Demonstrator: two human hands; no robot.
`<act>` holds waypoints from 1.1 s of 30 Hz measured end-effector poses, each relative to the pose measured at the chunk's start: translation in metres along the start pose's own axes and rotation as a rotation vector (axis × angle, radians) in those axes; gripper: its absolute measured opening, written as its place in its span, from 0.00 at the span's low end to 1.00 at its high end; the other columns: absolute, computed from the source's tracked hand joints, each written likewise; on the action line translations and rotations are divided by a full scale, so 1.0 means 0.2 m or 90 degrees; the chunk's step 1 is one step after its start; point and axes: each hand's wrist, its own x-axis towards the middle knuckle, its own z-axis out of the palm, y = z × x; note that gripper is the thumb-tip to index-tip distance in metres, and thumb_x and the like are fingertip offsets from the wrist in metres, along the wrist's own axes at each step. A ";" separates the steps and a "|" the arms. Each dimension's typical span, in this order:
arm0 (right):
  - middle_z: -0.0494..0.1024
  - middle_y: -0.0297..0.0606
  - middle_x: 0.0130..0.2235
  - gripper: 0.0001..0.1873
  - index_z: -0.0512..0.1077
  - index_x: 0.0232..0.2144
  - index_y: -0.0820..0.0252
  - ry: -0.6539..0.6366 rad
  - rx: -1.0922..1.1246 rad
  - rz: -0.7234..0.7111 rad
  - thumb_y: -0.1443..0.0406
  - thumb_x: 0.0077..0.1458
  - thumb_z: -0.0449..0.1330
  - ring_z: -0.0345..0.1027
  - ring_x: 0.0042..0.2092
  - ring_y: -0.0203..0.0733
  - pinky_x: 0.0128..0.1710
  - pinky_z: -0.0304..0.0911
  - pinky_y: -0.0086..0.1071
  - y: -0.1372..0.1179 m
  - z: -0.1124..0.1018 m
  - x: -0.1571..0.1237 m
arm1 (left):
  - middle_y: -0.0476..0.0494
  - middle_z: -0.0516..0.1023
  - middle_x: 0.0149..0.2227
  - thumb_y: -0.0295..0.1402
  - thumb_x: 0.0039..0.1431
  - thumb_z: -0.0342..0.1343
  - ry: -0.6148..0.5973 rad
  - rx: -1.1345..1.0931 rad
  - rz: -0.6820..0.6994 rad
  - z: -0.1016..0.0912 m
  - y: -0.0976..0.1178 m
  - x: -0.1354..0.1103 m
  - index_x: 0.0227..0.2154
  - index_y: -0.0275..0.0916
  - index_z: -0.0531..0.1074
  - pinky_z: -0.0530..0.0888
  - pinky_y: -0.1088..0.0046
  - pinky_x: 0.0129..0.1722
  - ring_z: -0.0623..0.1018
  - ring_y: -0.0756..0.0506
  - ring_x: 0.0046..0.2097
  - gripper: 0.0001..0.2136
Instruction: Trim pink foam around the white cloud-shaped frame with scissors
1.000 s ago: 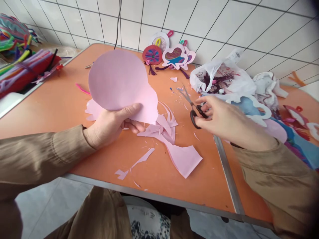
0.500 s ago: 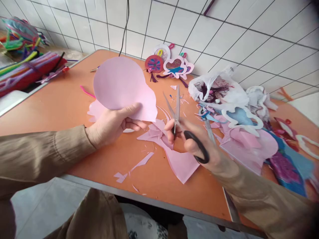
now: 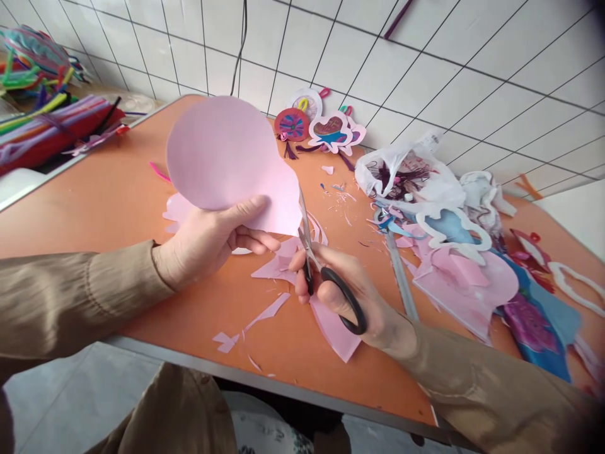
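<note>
My left hand (image 3: 208, 236) pinches the lower edge of a pink paper sheet (image 3: 222, 151), thumb on top. The sheet has a large rounded end and a smaller wavy-edged part at the right. My right hand (image 3: 350, 284) holds scissors (image 3: 343, 299) with black handles, fingers through the loops. The blades stand at the sheet's right edge, pointing up and away, one seemingly behind the paper. Under the hands lie pink paper scraps (image 3: 336, 328) and thin offcuts (image 3: 267, 312). Another scalloped pink piece (image 3: 176, 211) shows partly behind my left hand.
Finished tasselled ornaments (image 3: 326, 129) lean near the tiled wall. At the right are a white plastic bag (image 3: 439, 183) with dark threads, a metal ruler (image 3: 401, 277), pink sheets (image 3: 491, 284) and white cut-out frames (image 3: 472, 243). Coloured pipe cleaners (image 3: 51, 135) lie at the far left.
My right hand has moved left with the scissors, bringing the blades from apart to the sheet's right edge; they are closer together. The pink sheet has shifted slightly left and up.
</note>
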 end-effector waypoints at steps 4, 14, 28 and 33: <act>0.67 0.32 0.31 0.27 0.68 0.42 0.57 0.018 -0.002 -0.003 0.41 0.58 0.61 0.61 0.31 0.35 0.31 0.54 0.33 0.00 0.00 -0.01 | 0.42 0.79 0.20 0.29 0.62 0.59 -0.008 -0.008 -0.003 0.00 0.01 0.00 0.34 0.27 0.76 0.78 0.80 0.22 0.80 0.48 0.21 0.07; 0.67 0.33 0.33 0.27 0.66 0.42 0.57 -0.032 0.042 0.013 0.41 0.59 0.60 0.60 0.33 0.35 0.33 0.57 0.32 -0.04 0.03 -0.01 | 0.40 0.78 0.18 0.38 0.57 0.62 0.040 0.060 0.039 0.00 0.01 -0.01 0.27 0.28 0.76 0.77 0.76 0.24 0.79 0.47 0.20 0.14; 0.70 0.34 0.32 0.27 0.68 0.40 0.57 0.050 -0.027 0.004 0.41 0.58 0.62 0.64 0.32 0.35 0.32 0.59 0.33 -0.07 0.02 0.01 | 0.42 0.78 0.18 0.38 0.58 0.62 0.009 0.051 0.010 -0.02 0.00 -0.01 0.30 0.29 0.76 0.77 0.75 0.25 0.78 0.47 0.21 0.13; 0.75 0.36 0.33 0.22 0.69 0.38 0.54 0.220 -0.069 -0.004 0.48 0.52 0.70 0.71 0.35 0.40 0.35 0.68 0.36 -0.15 0.04 0.04 | 0.42 0.78 0.18 0.38 0.57 0.64 -0.012 0.040 0.013 -0.01 -0.01 -0.02 0.30 0.30 0.76 0.76 0.77 0.23 0.78 0.48 0.20 0.13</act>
